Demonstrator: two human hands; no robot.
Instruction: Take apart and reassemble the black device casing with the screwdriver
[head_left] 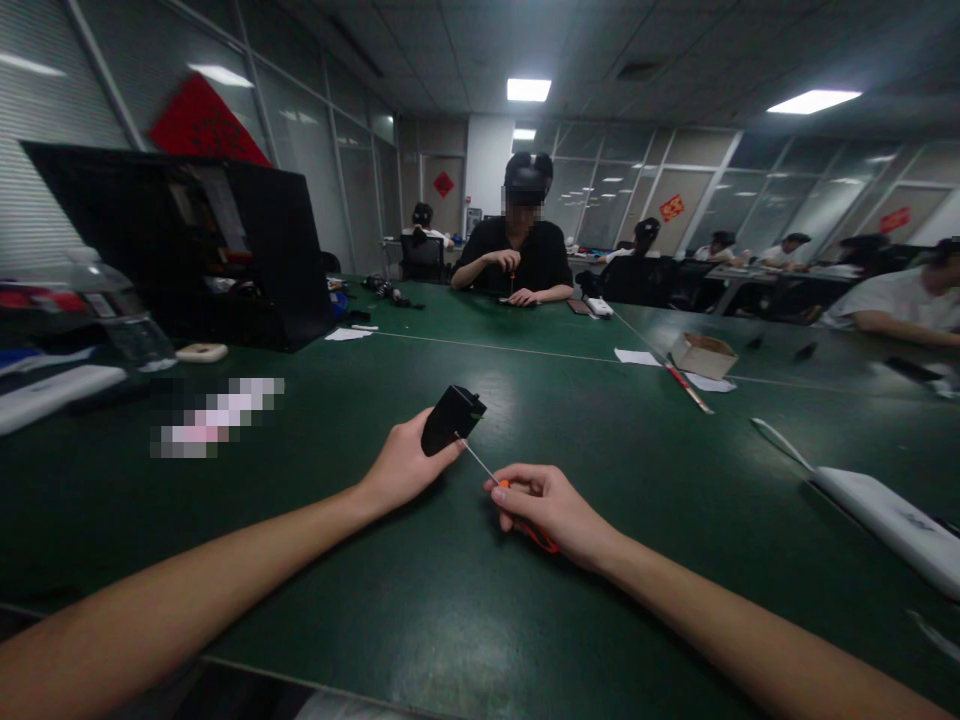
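My left hand (405, 462) is closed around a small black box-shaped device (448, 420), holding it tilted above the green table (360, 600). In my right hand (544, 505) is a screwdriver (538, 536) with an orange and black handle, gripped between thumb and fingers. Its thin metal shaft points up and left, and the tip meets or lies just in front of the black device's near face; whether it touches I cannot tell. Fingers of my left hand behind the device are hidden.
A white power bank (885, 520) with a cable lies at right. Farther back stands a small open cardboard box (703, 355) beside a red stick (688, 388). A bottle (124, 315) and a large black case (255, 250) stand at left. Across the table sits a person (517, 250) holding a screwdriver.
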